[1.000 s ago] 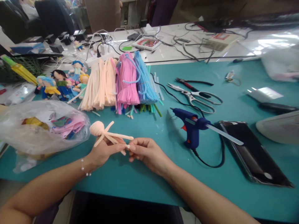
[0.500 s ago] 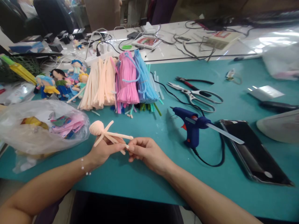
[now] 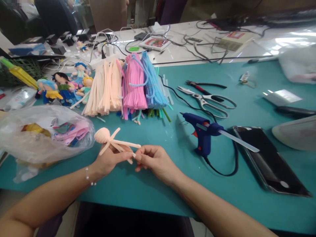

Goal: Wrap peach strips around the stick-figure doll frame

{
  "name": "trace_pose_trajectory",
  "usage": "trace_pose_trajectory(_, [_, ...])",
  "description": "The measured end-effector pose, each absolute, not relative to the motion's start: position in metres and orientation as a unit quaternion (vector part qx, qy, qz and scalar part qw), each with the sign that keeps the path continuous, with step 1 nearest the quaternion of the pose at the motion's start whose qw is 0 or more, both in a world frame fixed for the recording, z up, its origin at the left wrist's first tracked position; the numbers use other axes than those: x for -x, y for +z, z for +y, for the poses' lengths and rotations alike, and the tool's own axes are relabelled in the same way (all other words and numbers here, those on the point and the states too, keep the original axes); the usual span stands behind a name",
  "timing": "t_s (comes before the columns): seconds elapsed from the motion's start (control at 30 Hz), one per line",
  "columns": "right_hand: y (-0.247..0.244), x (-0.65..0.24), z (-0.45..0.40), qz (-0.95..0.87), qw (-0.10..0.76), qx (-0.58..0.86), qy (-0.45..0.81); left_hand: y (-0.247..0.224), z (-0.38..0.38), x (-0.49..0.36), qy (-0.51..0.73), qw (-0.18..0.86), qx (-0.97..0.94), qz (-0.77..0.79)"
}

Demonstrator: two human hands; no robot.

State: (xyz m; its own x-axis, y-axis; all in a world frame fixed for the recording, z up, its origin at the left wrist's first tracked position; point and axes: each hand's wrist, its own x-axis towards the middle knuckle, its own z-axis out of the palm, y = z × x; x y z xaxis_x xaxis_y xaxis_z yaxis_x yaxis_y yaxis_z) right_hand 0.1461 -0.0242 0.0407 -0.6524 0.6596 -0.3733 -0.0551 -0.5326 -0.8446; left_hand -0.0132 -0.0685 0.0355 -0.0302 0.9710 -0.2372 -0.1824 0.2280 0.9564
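A peach pipe-cleaner doll [image 3: 102,134] with a round wound head and several thin limbs lies sideways in my left hand [image 3: 108,160], whose fingers are closed round its body. My right hand [image 3: 155,161] pinches the end of one limb close to my left fingertips; the exact spot is partly hidden by the fingers. Beyond the doll stand bundles of peach pipe cleaners [image 3: 110,89], pink pipe cleaners [image 3: 135,93] and blue pipe cleaners [image 3: 154,89]. To the right of my hands a blue glue gun [image 3: 203,131] rests with a clear glue stick [image 3: 239,141] in its back.
A plastic bag of coloured scraps [image 3: 49,144] sits at left, below several finished dolls [image 3: 61,87]. Scissors [image 3: 204,100] and pliers [image 3: 204,90] lie behind the glue gun. At right are a black phone [image 3: 266,161] and a white charger [image 3: 281,98]. Cables cross the white rear table [image 3: 177,56].
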Motion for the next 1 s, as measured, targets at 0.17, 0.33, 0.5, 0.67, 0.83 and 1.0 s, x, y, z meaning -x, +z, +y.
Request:
trace_pose_trajectory(0.17, [0.0394, -0.1460, -0.0234, -0.432, 0.227, 0.355, 0.797, 0.0348, -0.0685, 0.0132, 0.498, 0.577, -0.371, 0.531])
trace_pose_trajectory(0.33, [0.0398, -0.1465, -0.0241, -0.432, 0.255, 0.354, 0.789, 0.0306, -0.0695, 0.0151, 0.509, 0.564, -0.353, 0.546])
trace_pose_trajectory(0.5, [0.0436, -0.1461, -0.0244, -0.451, 0.258, 0.366, 0.772, 0.0294, -0.0700, 0.0144, 0.515, 0.567, -0.345, 0.542])
trace_pose_trajectory(0.67, [0.0451, -0.1459, -0.0241, -0.457, 0.254, 0.365, 0.771, 0.0308, -0.0700, 0.0117, 0.520, 0.577, -0.321, 0.541])
trace_pose_trajectory(0.83, [0.0468, -0.1452, -0.0245, -0.467, 0.254, 0.370, 0.762, 0.0324, -0.0706, 0.0104, 0.516, 0.581, -0.308, 0.549])
trace_pose_trajectory(1.0, [0.0471, -0.1444, -0.0251, -0.473, 0.259, 0.365, 0.759, 0.0352, -0.0705, 0.0089, 0.521, 0.590, -0.297, 0.541])
